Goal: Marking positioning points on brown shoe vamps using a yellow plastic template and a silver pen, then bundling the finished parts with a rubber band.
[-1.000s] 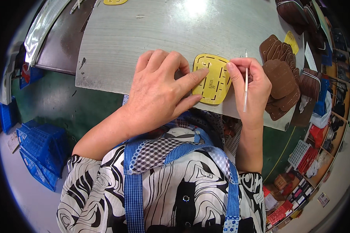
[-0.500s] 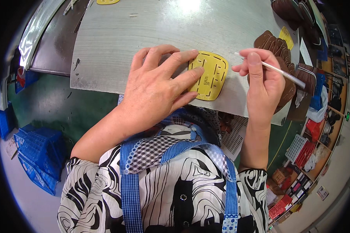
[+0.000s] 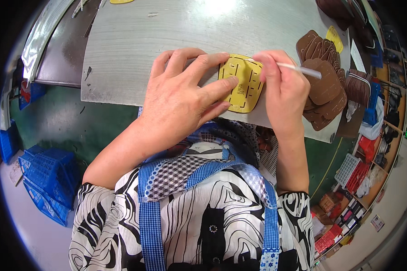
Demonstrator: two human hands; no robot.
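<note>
A yellow stencil plate with rounded corners and rows of slots lies flat near the front edge of the table. My left hand rests on its left side, fingers spread, two fingertips pressing on the plate. Pinched in my right hand is a slim white marking pen, its tip at a slot near the plate's upper right edge. Whatever lies beneath the plate is hidden. Just right of my right hand, brown pieces with pale dashed marks lie in an overlapping pile.
Another yellow plate sits behind the brown pile, and one more shows at the far edge of view. The grey tabletop ends close to my body. Blue crates stand on the floor at left; loaded shelves line the right.
My right hand has moved left to the plate, bringing the pen tip down to its upper right part. My left hand stays on the plate, which sits slightly higher in view.
</note>
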